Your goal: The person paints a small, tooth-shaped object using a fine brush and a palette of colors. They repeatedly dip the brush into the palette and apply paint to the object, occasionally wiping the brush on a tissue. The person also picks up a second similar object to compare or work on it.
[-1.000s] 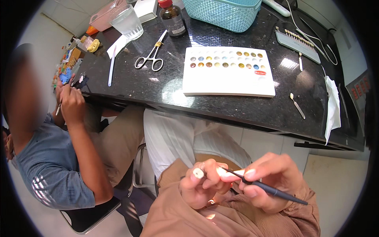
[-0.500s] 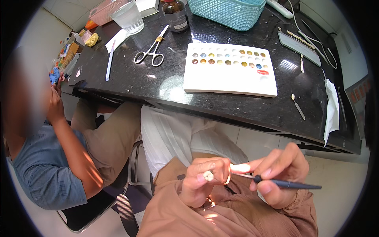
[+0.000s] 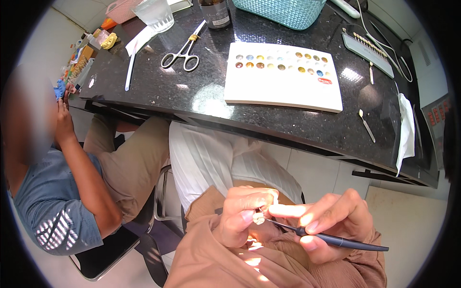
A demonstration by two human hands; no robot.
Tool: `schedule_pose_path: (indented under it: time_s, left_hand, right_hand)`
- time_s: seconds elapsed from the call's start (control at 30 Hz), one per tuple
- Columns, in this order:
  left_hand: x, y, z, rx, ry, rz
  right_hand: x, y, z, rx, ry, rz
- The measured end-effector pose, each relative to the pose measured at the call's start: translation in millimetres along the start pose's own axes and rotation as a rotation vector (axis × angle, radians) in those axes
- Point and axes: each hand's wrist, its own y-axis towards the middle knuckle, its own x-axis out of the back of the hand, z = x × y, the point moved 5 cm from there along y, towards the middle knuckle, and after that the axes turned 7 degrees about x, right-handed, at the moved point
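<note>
My left hand (image 3: 237,211) pinches a small cream-coloured dental crown (image 3: 259,218) between thumb and fingers, over my lap. From the right, my right hand (image 3: 343,218) grips a slim brush (image 3: 348,242) with a dark blue handle. The thin end of the brush points left and lies close to the crown; whether it touches cannot be made out. One finger of my right hand reaches across to the fingers of my left hand. Beyond both hands, on the black table, lies a white palette (image 3: 283,91) with rows of coloured stain wells.
Scissor-handled forceps (image 3: 181,56), a glass of water (image 3: 154,18), a brown bottle (image 3: 215,14) and a turquoise basket (image 3: 283,12) stand or lie farther back. At right are a tooth shade guide (image 3: 367,54), a loose shade tab (image 3: 367,126) and a white tissue (image 3: 406,132). A co-worker (image 3: 62,192) sits at left.
The brush has moved left and down, its thin end now beside the crown. The crown has turned a little in my left fingers. The view has shifted slightly.
</note>
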Motion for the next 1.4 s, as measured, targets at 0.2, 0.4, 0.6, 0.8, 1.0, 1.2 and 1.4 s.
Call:
schedule_pose_path:
  time_s: [0.2,0.4,0.6,0.8,1.0,1.2,1.4]
  left_hand:
    - [0.3,5.6,-4.5,-0.011,0.133,-0.012]
    - [0.4,6.5,-6.5,-0.146,0.229,-0.041]
    - [0.5,5.9,-3.7,-0.149,0.239,-0.094]
    - [-0.5,6.6,-5.8,-0.196,0.234,-0.066]
    - [-1.8,8.0,-5.0,-0.179,0.235,-0.088]
    - [-1.0,10.4,-6.0,0.044,0.223,-0.062]
    - [-0.2,7.3,-3.9,0.0,0.23,-0.149]
  right_hand:
    - [0.1,-0.1,-2.7,0.016,0.019,0.018]
    - [-0.1,2.9,-1.2,0.003,-0.013,0.082]
    - [1.5,0.6,-3.4,0.004,0.005,0.037]
    - [1.1,3.5,-1.5,0.042,-0.002,0.057]
    - [0.8,2.5,-2.4,0.059,-0.009,0.035]
    - [1.4,2.8,0.9,0.028,0.02,0.017]
    - [0.5,3.2,0.0,0.015,-0.001,0.021]
